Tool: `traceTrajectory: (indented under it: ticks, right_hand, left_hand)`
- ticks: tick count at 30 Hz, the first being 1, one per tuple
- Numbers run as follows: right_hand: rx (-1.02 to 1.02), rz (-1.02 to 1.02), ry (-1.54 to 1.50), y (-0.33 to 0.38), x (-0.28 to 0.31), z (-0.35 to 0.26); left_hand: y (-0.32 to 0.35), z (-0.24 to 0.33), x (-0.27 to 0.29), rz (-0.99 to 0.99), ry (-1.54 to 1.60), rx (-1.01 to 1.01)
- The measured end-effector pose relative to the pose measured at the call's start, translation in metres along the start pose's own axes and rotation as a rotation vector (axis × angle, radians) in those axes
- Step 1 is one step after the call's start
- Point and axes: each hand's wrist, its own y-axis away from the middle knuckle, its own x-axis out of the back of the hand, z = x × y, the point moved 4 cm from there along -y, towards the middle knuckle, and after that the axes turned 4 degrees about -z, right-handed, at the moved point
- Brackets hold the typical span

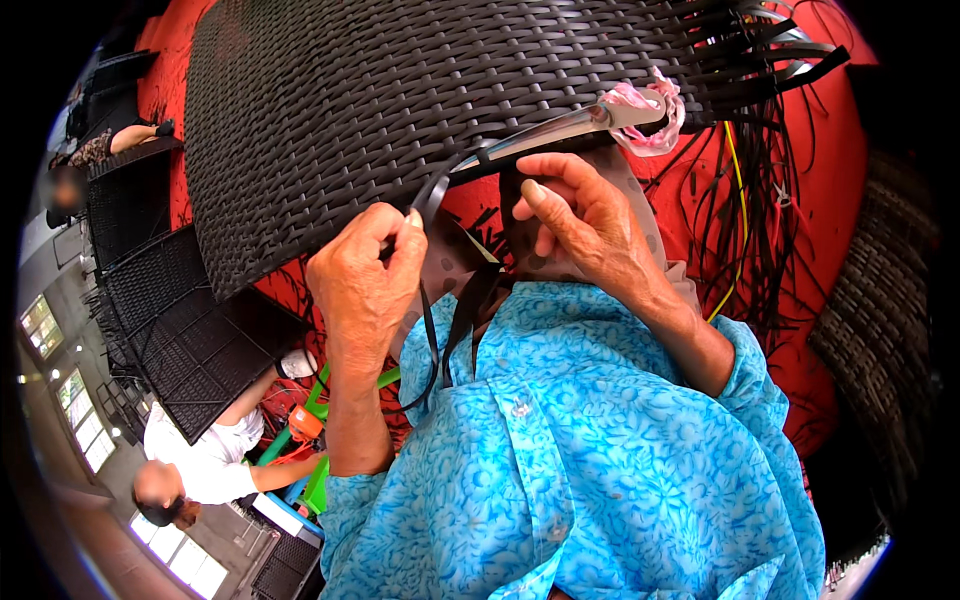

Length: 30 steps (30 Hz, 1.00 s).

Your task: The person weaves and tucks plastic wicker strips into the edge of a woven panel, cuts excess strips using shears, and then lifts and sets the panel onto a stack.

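Note:
Across my lap lies a dark woven wicker panel (400, 90) of flat plastic strips. My left hand (365, 275) is closed in a pinch on a black plastic strip (430, 197) at the panel's near edge; a length of strip hangs below that hand toward my shirt. My right hand (590, 225) has its fingers apart and holds nothing, just below the edge. Above it, a flat metal tool (560, 128) lies along the panel's edge, its narrow end at the strip. Pink and white cloth (648, 112) is looped through its handle; whether the tip passes under the weave I cannot tell.
Loose black strips (775, 200) and a yellow strip (741, 190) hang over the red floor covering (835, 180) at the right. Strip ends stick out from the panel's far right corner. Another wicker piece (880, 300) stands far right. Two people and more panels (200, 335) are at the left.

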Motion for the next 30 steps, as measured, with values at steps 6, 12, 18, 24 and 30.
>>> traceTrajectory:
  ticks: [6, 12, 18, 24, 30]
  right_hand:
    - [-0.022, -0.059, 0.023, -0.004, -0.003, 0.012]
    - [-0.107, -0.092, 0.025, -0.001, -0.009, 0.021]
    - [0.258, -0.232, 0.305, 0.000, -0.042, 0.017]
    - [0.371, -0.234, 0.438, -0.002, -0.056, 0.026]
    - [0.353, -0.262, 0.408, 0.003, -0.052, 0.033]
  left_hand:
    - [-0.001, -0.003, 0.009, -0.123, 0.120, 0.080]
    - [-0.005, 0.006, 0.014, -0.199, 0.453, 0.056]
    - [-0.009, 0.005, 0.004, -0.207, 0.229, 0.129]
    - [-0.014, 0.001, 0.003, -0.200, 0.213, 0.097]
    - [-0.019, -0.005, 0.004, -0.285, 0.219, 0.110]
